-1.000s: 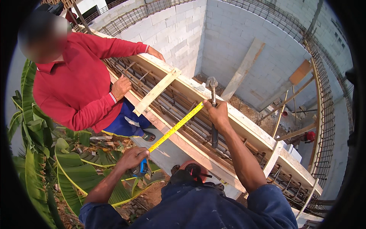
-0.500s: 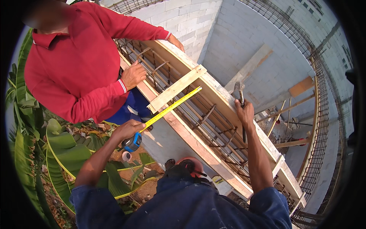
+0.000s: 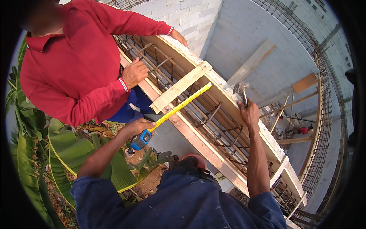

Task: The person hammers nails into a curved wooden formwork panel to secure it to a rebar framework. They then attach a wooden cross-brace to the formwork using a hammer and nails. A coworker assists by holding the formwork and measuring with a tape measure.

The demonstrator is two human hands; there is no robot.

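Observation:
My left hand (image 3: 138, 126) is closed around a blue tape measure (image 3: 141, 140) on the near side of a long timber form. Its yellow blade (image 3: 183, 105) runs out over the near board (image 3: 206, 143), across the rebar inside, to the inner face of the far board (image 3: 225, 94). The blade lies beside a nailed wooden crosspiece (image 3: 180, 87). At the far board, my right hand (image 3: 250, 113) grips a claw hammer (image 3: 241, 87), its head pointing up and away; most of the handle is hidden by the hand and forearm.
Across from me at the left, a person in a red shirt (image 3: 76, 61) rests both hands on the form. Rebar (image 3: 213, 114) fills the gap between the boards. Banana leaves (image 3: 70, 147) stand at lower left. Beyond the form, grey block walls (image 3: 248, 38) drop to a lower level with props.
My left hand and the tape measure have moved right, and the blade's tip now reaches the far board. The hammer stays in my right hand. The view has shifted slightly.

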